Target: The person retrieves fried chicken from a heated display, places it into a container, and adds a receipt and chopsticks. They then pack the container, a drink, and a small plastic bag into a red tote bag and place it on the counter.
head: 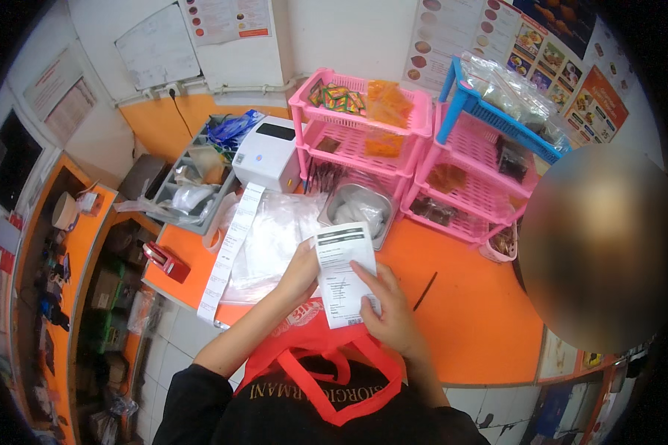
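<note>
My left hand (300, 272) grips a long printed paper receipt (337, 289) by its left edge. The extended index finger of my right hand (392, 308) lies on the receipt's face, with the thumb apart from it near the lower right edge. Below the paper, a red fabric carry bag (312, 356) with white print sits against my black shirt, its handle loops spread out. An orange tabletop (467, 311) lies beyond my hands, and a thin dark stick-like item (425, 290) rests on it to the right.
Clear plastic bags (273, 239) lie by a white label printer (270, 153) with a long label strip (231, 256). A metal container (362, 203), pink racks (362, 125) and a grey divided tray (195, 183) stand behind. A red tape dispenser (167, 261) sits left. A blurred patch covers the right.
</note>
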{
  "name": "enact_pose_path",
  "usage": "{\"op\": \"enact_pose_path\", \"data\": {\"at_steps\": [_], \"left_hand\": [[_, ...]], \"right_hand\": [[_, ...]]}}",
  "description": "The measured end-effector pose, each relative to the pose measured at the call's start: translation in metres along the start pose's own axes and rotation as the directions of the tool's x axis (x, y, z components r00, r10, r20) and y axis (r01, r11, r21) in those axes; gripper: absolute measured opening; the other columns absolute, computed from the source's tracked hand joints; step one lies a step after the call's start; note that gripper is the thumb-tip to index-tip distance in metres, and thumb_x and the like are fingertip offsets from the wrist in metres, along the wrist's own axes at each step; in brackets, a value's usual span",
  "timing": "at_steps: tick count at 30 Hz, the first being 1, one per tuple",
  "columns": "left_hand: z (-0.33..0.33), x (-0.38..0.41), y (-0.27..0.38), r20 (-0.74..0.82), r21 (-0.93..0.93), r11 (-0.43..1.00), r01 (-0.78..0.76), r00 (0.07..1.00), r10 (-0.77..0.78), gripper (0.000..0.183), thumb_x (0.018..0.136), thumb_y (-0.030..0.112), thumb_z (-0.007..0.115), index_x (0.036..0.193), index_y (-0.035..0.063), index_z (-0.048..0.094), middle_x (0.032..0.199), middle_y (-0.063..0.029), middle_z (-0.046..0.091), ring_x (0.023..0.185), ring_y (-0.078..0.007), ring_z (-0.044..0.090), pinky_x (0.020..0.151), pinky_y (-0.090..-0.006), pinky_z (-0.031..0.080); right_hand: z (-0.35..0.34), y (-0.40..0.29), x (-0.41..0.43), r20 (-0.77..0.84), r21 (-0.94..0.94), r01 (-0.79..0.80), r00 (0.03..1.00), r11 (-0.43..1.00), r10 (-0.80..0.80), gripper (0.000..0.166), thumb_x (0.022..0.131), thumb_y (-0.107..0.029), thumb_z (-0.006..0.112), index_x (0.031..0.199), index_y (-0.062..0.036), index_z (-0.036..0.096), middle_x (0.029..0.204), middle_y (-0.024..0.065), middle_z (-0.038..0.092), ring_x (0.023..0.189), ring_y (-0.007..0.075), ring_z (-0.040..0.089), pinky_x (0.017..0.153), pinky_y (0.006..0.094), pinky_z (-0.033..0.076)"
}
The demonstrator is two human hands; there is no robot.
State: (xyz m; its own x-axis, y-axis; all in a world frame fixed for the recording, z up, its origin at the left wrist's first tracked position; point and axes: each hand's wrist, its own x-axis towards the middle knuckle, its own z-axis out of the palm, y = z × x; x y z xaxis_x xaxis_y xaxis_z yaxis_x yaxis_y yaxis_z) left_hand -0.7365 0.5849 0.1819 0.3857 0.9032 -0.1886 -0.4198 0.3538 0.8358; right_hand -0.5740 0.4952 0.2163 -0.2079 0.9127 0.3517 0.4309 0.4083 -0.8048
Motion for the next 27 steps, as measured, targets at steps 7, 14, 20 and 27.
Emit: {"op": "enact_pose_path", "data": {"at_steps": [7,14,20,27], "left_hand": [[-0.024,-0.018,0.017,-0.132,-0.105,0.984,-0.145,0.983,0.131,0.051,0.093,0.02,0.05,0.133,-0.0028,0.029,0.111,-0.0116,0.059,0.097,-0.0171,0.059,0.082,-0.0277,0.048],[-0.065,-0.018,0.016,-0.389,0.293,0.913,-0.283,0.837,0.384,0.071,0.089,0.008,0.055,0.141,0.0015,0.007,0.108,-0.013,0.059,0.091,-0.0135,0.058,0.074,-0.023,0.047],[-0.089,-0.05,0.022,-0.524,0.257,0.915,-0.312,0.75,0.403,0.06,0.089,0.003,0.051,0.14,0.0068,0.02,0.118,-0.0089,0.055,0.102,-0.0142,0.055,0.083,-0.0267,0.046],[-0.105,-0.058,0.016,-0.621,0.212,0.917,-0.338,0.678,0.393,0.05,0.089,0.002,0.049,0.136,0.0068,0.03,0.121,-0.0085,0.054,0.106,-0.0154,0.055,0.087,-0.0291,0.045]], "right_hand": [[0.034,0.024,0.041,-0.018,-0.063,0.153,0.988,0.986,-0.154,0.051,0.078,0.002,0.055,0.127,-0.0078,0.046,0.114,0.0161,0.04,0.083,0.0271,0.058,0.069,0.0349,0.049],[0.033,0.185,0.127,-0.177,-0.49,-0.125,0.983,0.863,0.042,0.027,0.076,-0.008,0.063,0.099,-0.0006,0.052,0.111,0.0188,0.047,0.091,0.034,0.056,0.078,0.0408,0.049],[0.025,0.247,0.172,0.116,-0.655,-0.147,0.949,0.741,0.292,0.02,0.075,-0.002,0.054,0.094,-0.0016,0.059,0.092,0.0217,0.061,0.085,0.0409,0.06,0.075,0.0473,0.048],[-0.014,0.193,0.194,-0.037,-0.511,-0.09,0.996,0.855,0.083,0.017,0.076,-0.001,0.049,0.091,-0.001,0.057,0.089,0.0223,0.061,0.084,0.0402,0.06,0.072,0.0493,0.047]]}}
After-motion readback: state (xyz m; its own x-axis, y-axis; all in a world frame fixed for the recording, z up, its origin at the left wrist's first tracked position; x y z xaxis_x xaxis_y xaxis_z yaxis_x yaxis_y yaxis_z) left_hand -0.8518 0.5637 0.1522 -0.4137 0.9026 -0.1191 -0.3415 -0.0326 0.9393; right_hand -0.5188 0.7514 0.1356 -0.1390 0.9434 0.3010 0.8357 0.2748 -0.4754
